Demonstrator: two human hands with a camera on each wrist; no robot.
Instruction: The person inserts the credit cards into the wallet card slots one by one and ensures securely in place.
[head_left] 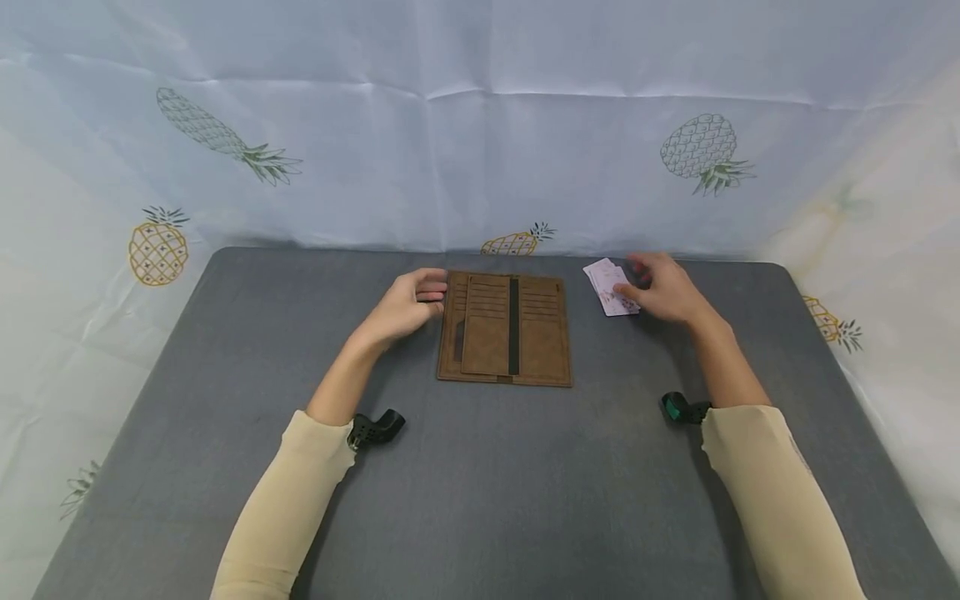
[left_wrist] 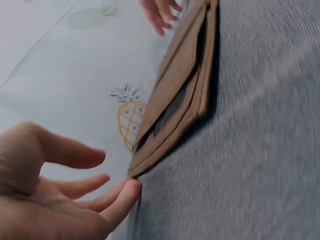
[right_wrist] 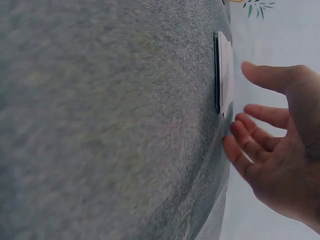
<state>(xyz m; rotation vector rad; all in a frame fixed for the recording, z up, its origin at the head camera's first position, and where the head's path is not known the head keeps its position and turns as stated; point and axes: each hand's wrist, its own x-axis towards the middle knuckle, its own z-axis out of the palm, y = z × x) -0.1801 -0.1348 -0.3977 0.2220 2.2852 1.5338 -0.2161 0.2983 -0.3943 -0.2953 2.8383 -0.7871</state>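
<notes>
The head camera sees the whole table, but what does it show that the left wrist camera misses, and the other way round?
Only the head view shows the stack of cards by the right hand, both cream sleeves, and the open wallet's rows of card slots from above. Only the left wrist view shows the wallet edge-on, its layered flaps, and the left hand's relaxed fingertips right at its corner. Both show the brown wallet on the grey table, the left hand beside it, and the pineapple-print cloth behind.
</notes>
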